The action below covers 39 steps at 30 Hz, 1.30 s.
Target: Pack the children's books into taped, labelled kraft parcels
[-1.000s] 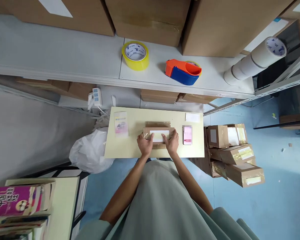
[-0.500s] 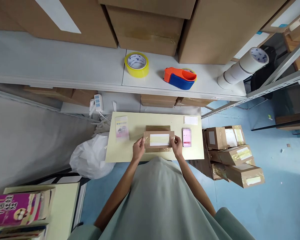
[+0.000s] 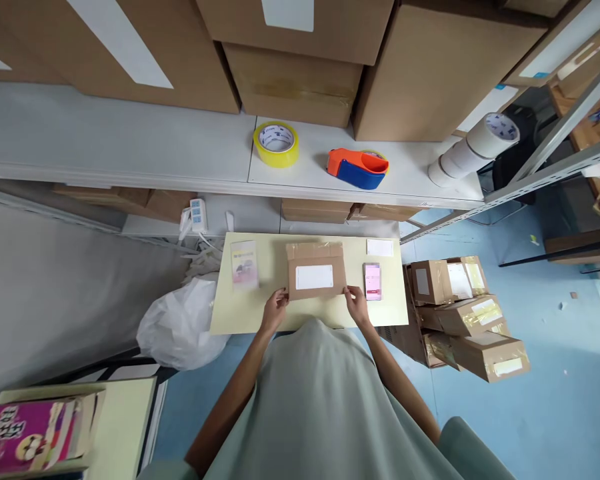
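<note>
A small brown cardboard parcel with a white label stands tilted on the pale yellow table, its labelled face toward me. My left hand pinches its lower left corner. My right hand pinches its lower right corner. Both hands have fingers closed on the parcel's edges. A pink phone lies just right of the parcel, and a pink booklet lies to its left.
A white card lies at the table's far right. On the shelf behind sit a yellow tape roll, an orange and blue tape dispenser and white rolls. Taped parcels are stacked on the floor at right; a white bag lies at left.
The parcel was lying flat under my hands; it has been tipped up onto its edge, and my hands moved from its top to its lower corners.
</note>
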Each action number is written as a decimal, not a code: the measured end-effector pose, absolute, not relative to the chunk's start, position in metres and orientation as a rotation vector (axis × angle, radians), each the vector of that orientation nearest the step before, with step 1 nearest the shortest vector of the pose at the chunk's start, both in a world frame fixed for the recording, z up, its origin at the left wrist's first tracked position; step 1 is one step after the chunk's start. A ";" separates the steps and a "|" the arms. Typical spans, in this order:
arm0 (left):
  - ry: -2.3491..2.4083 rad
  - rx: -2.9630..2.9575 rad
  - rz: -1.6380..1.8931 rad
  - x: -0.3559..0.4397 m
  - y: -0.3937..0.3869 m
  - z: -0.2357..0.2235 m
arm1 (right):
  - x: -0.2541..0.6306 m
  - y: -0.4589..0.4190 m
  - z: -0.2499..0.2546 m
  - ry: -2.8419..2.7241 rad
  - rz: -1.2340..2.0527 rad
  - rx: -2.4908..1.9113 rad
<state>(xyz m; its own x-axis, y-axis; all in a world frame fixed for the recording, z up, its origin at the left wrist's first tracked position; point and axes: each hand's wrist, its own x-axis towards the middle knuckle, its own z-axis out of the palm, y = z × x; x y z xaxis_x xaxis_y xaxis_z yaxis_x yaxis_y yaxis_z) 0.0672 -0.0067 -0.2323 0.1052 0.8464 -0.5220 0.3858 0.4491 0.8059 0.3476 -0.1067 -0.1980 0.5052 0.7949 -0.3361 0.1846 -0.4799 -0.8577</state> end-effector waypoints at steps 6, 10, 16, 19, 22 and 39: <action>1.567 1.110 0.459 0.059 0.002 -0.249 | 0.360 -0.099 -0.225 -0.841 1.010 -1.968; 1.610 1.123 0.550 0.068 0.031 -0.247 | 0.370 -0.067 -0.222 -0.803 0.976 -1.998; 1.571 1.168 0.637 0.088 0.053 -0.226 | 0.360 -0.036 -0.201 -0.775 0.978 -2.001; 1.519 1.166 0.739 0.091 0.047 -0.206 | 0.358 -0.039 -0.179 -0.741 0.930 -1.981; 1.452 1.145 0.859 0.090 0.038 -0.183 | 0.361 -0.052 -0.155 -0.730 0.939 -1.886; 1.677 1.396 0.523 0.094 0.024 -0.175 | 0.350 -0.077 -0.164 -0.726 1.030 -2.066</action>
<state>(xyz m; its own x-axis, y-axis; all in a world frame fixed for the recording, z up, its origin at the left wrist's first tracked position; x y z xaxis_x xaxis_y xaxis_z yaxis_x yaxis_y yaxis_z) 0.0941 0.0238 -0.1751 0.0052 0.9371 -0.3490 0.5728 0.2833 0.7692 0.3504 -0.0765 -0.1642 0.5253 0.7295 -0.4380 0.1674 -0.5933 -0.7874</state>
